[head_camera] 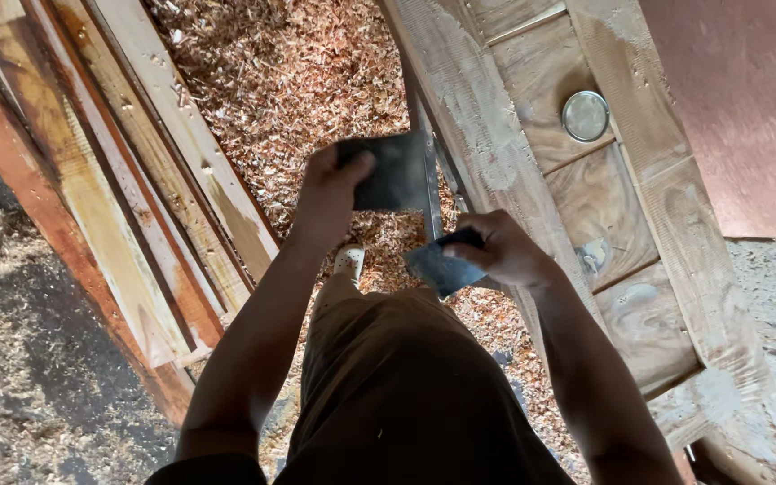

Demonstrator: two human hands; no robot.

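Left hand [330,184] is gripping a dark sheet [392,171], thumb on its face, fingers behind it; the sheet is being held in the air above the floor, against the near edge of the door [532,180]; right hand [500,251] is curled shut around a folded grey sheet [442,268], held just off the same edge.

Progress, as judged: the door's frame is showing pale, scuffed patches while its inset panels are looking darker and unevenly worked; much of the surface is appearing still unfinished; how much of the edge is done cannot be told.

Surface and room: the door is lying flat with a round metal lid [585,116] sitting on one panel; the floor [289,81] is lying deep in wood shavings; planks [136,180] are lying along the left; a reddish board [747,99] is filling the upper right corner.
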